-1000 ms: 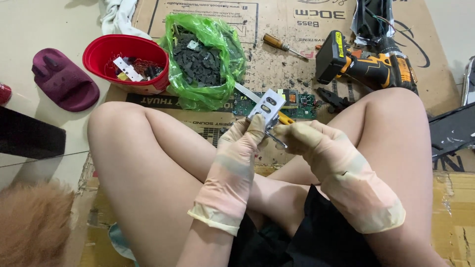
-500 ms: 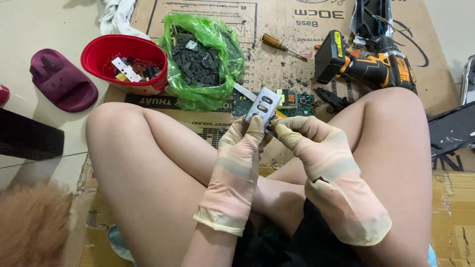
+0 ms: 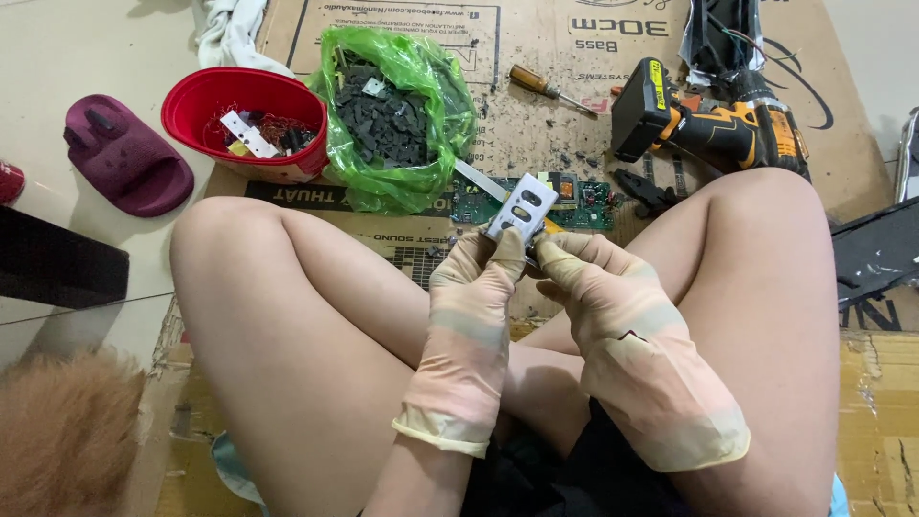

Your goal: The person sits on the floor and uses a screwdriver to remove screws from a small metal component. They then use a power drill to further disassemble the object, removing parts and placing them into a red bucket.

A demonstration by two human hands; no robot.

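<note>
Both your hands are gloved, 2 gloves, up between your knees. Your left hand [image 3: 476,287] pinches 1 small grey metal plate [image 3: 520,208] w/ slots, fingers closed on its lower end; plate stands tilted, just above the fingertips. Your right hand [image 3: 603,287] is closed against the same plate's lower edge from the other side, thumb near the left thumb; can't tell what else it holds. Behind the plate: 1 green circuit board [image 3: 584,203] flat on the cardboard [image 3: 536,57]. Also 1 red bowl [image 3: 244,120] w/ bits, 1 green plastic bag [image 3: 402,115] of dark parts beside it, 1 screwdriver [image 3: 546,88], 1 cordless drill [image 3: 708,124], 1 maroon slipper [image 3: 124,165] far left.
</note>
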